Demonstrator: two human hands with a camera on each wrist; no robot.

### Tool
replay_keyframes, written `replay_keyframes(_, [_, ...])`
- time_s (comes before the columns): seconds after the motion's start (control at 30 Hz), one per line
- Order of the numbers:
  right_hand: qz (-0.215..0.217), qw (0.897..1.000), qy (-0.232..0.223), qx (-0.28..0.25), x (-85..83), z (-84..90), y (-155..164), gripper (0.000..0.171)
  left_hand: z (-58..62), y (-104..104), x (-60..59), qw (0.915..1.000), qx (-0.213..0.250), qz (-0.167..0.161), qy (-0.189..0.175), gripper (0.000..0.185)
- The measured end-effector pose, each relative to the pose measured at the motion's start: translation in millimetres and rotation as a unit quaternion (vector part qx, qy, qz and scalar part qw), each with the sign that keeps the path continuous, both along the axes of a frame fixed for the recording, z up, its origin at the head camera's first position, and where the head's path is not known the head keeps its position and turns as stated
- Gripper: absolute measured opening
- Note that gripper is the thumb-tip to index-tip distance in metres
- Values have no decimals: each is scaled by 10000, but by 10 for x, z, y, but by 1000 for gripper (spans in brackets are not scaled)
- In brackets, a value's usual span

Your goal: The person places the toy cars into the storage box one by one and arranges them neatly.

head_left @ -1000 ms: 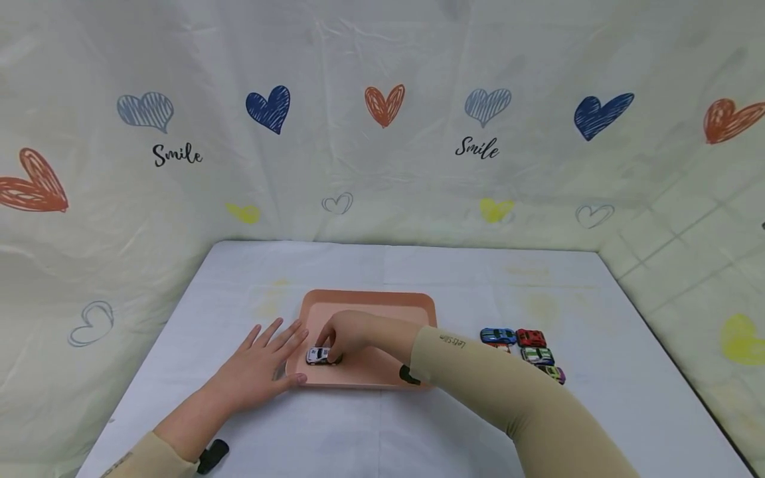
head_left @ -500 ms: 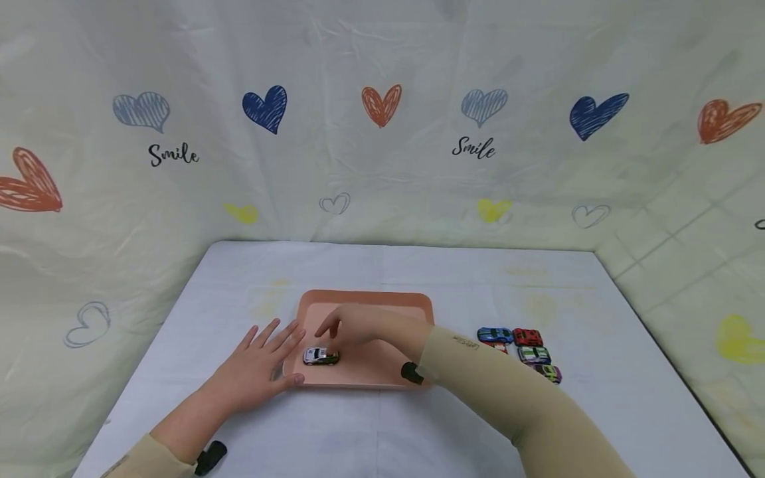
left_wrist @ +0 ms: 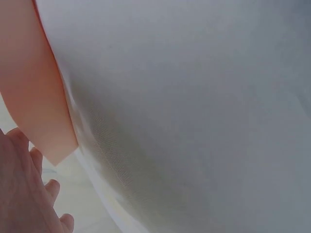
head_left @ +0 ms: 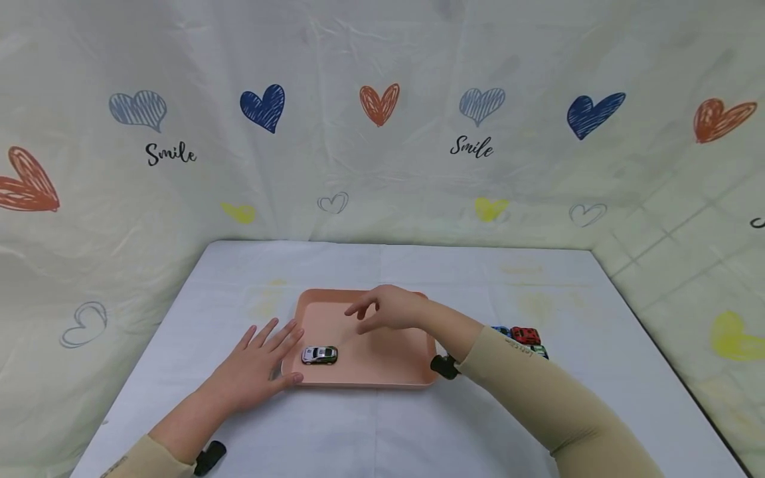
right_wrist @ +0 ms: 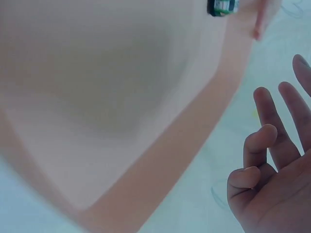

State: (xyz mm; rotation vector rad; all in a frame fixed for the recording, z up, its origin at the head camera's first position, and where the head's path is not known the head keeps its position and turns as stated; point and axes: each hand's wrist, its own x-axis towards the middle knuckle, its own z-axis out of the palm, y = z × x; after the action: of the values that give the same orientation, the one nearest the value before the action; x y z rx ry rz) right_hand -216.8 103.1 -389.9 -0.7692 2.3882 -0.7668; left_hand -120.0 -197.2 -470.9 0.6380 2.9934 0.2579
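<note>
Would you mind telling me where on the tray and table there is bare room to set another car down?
Most of the pink tray is bare: only the white toy car sits at its near-left corner, beside the left hand. The right hand hovers over its far middle. The table beyond the tray is bare. It is crowded right of the tray, where the cluster of cars lies.

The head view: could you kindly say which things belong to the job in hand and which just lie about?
In the job:
white toy car
pink tray
left hand
right hand
remaining toy cars

Lying about:
heart-print backdrop
</note>
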Motion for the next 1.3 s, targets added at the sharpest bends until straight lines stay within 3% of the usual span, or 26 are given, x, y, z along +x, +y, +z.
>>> replay_keyframes(0.33, [-738, 9971, 198, -2, 53, 133, 575, 31, -82, -35, -13, 9999, 45, 12, 158, 86])
replay_keyframes(0.8, [-964, 9948, 122, 301, 194, -81, 1493, 36, 35, 22, 33, 9999, -70, 49, 69, 84])
replay_keyframes(1.3, [-976, 9940, -237, 437, 167, -119, 1764, 32, 11, 22, 19, 9999, -111, 60, 62, 84])
